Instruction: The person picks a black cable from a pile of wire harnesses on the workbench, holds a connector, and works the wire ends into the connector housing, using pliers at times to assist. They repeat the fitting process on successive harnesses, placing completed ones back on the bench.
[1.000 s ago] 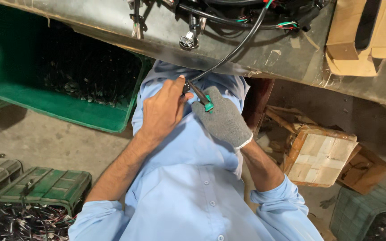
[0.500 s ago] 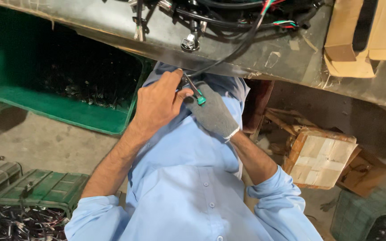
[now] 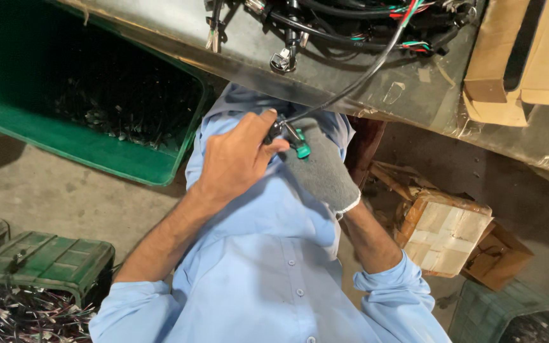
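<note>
Pinched tight in the bare left hand (image 3: 236,159), between thumb and first finger: the end of a thin black cable (image 3: 351,86). Right beside that pinch, touching the thumb, a small green plug (image 3: 300,148) poking out. Pressed up against the plug from the other side, the right hand (image 3: 322,173) in a grey woolly glove. Fingers of the glove turned away and hidden, so cannot tell if closed around the plug or only resting on it.

Probably very light, this cable, and soft and bendy like a shoelace. Rubbery skin, so likely not slippery. Plug likely hard plastic, small and easy to drop. Best held by the hard plug or just behind it, never yanked by the thin end.

Just under the two hands, a light blue shirt (image 3: 268,267). Up and away from the pinch, following the cable, the edge of a worn grey workbench (image 3: 325,82). Farther along on the bench, a tangle of black, red and green wires (image 3: 351,25). Off past the left hand, a big green crate (image 3: 96,152) on the floor with dark bits inside. Past the gloved hand, lower down, a torn cardboard box (image 3: 443,232). Far behind the left elbow, a green lidded box (image 3: 39,257) and a heap of loose wire bits (image 3: 20,314)
</note>
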The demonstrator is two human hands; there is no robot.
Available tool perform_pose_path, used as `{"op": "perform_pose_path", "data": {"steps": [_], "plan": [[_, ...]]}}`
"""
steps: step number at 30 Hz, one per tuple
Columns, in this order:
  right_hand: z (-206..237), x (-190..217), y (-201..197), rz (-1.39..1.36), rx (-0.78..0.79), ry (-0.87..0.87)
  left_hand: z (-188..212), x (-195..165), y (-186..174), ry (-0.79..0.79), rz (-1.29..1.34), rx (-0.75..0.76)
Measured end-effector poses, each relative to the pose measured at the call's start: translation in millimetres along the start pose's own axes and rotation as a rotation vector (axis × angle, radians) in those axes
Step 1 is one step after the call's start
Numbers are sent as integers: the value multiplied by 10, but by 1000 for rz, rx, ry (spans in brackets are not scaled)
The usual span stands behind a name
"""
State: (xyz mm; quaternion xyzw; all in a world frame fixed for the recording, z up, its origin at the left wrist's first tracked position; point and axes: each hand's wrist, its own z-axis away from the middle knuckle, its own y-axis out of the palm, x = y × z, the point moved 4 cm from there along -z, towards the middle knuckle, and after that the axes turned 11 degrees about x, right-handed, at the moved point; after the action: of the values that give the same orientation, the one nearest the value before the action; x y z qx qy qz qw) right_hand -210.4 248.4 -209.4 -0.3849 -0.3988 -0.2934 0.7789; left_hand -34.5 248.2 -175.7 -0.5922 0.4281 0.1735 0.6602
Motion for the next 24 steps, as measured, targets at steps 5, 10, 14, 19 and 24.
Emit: {"op": "perform_pose_path", "data": {"steps": [5, 10, 14, 19, 24], "plan": [[-44, 103, 30, 60, 83, 108, -143, -52, -56, -21, -64, 63], [-45, 389, -241, 297, 97, -50, 144, 205, -170, 3, 58, 9], [-51, 686, -695, 750, -208, -287, 415, 767, -360, -328, 354, -447], [-118, 754, -1019, 882, -422, -532, 377, 1087, -595, -516, 111, -611], [-144, 500, -1002, 662, -601, -690, 32, 671, -554, -107, -36, -551]]}}
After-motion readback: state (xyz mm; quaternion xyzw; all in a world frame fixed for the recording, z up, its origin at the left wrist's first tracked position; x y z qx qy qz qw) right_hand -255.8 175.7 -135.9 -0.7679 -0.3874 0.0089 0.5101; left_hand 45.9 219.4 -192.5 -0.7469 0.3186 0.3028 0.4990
